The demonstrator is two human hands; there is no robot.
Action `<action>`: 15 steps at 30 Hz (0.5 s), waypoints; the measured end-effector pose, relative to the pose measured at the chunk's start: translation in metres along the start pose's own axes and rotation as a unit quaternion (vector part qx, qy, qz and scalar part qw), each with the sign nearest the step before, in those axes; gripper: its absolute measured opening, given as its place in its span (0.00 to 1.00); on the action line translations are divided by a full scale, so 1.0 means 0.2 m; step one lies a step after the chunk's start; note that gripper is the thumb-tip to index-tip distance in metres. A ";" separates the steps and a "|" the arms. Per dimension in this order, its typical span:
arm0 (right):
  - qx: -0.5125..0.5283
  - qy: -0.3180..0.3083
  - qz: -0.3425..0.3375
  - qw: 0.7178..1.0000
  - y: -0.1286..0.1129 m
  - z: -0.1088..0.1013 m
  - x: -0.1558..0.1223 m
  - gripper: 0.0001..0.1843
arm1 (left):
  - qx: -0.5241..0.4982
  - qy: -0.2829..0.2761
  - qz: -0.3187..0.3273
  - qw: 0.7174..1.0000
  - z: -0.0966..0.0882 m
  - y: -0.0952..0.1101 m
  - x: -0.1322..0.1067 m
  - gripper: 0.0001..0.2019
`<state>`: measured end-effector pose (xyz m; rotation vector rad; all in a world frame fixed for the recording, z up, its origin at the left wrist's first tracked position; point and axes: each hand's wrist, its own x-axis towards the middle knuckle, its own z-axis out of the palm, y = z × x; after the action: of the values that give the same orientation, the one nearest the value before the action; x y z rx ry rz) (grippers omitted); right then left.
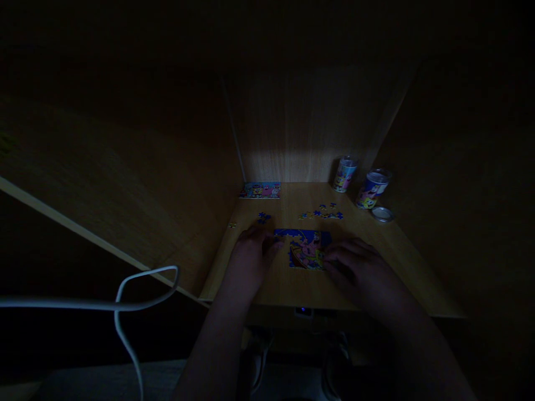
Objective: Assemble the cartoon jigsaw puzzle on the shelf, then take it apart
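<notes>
The scene is very dark. A partly assembled blue and pink cartoon jigsaw puzzle (307, 249) lies on a small wooden desk (292, 289). My left hand (254, 250) rests at the puzzle's left edge, fingers curled toward it. My right hand (355, 266) lies at the puzzle's right lower edge, fingers bent onto the pieces. Whether either hand pinches a piece is too dark to see. Loose puzzle pieces (324, 213) are scattered behind the puzzle, and a few more loose pieces (263, 217) lie to the left.
Two cartoon-printed tins, a far tin (345, 174) and a nearer tin (373, 189), stand at the back right, a round lid (382, 214) beside them. A small picture card (260, 190) lies at the back left. Wooden panels wall the desk. A white cable (125, 303) loops at left.
</notes>
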<state>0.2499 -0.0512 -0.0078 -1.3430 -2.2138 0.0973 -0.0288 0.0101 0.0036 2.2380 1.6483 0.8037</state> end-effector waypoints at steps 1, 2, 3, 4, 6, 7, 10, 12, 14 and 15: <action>0.000 0.002 0.001 1.000 0.00 0.00 0.00 0.07 | 0.006 -0.003 -0.002 1.000 0.00 0.00 0.00 0.04; 0.000 0.004 0.001 1.000 0.00 0.00 0.00 0.07 | 0.011 -0.003 -0.003 1.000 0.00 0.00 0.00 0.04; 0.000 0.007 0.001 1.000 -0.01 0.00 0.00 0.07 | 0.015 -0.003 -0.002 1.000 0.00 0.00 0.00 0.03; 0.000 0.008 0.000 1.000 -0.01 0.00 0.00 0.07 | 0.016 -0.003 0.000 1.000 0.00 0.00 0.00 0.02; -0.001 0.009 -0.001 1.000 -0.01 0.00 0.00 0.07 | 0.012 -0.004 0.006 1.000 0.01 0.00 0.01 0.02; -0.001 0.006 -0.001 1.000 -0.01 0.00 0.00 0.07 | 0.009 -0.003 0.006 1.000 0.01 -0.01 0.01 0.02; -0.001 0.000 0.002 1.000 0.00 0.00 0.00 0.07 | 0.002 0.003 -0.009 1.000 0.01 -0.01 0.01 0.02; 0.000 -0.003 0.003 1.000 0.01 0.00 0.00 0.06 | 0.004 0.004 -0.014 1.000 0.01 -0.01 0.01 0.03; 0.000 -0.006 0.005 1.000 0.01 0.00 0.00 0.06 | 0.008 0.000 -0.010 1.000 0.01 0.00 0.01 0.02; 0.001 -0.006 0.005 1.000 0.00 0.00 0.00 0.06 | 0.012 -0.001 -0.009 1.000 0.01 0.01 0.01 0.03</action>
<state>0.2506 -0.0509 -0.0084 -1.3556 -2.2166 0.1125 -0.0263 0.0115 0.0033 2.2355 1.6847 0.7808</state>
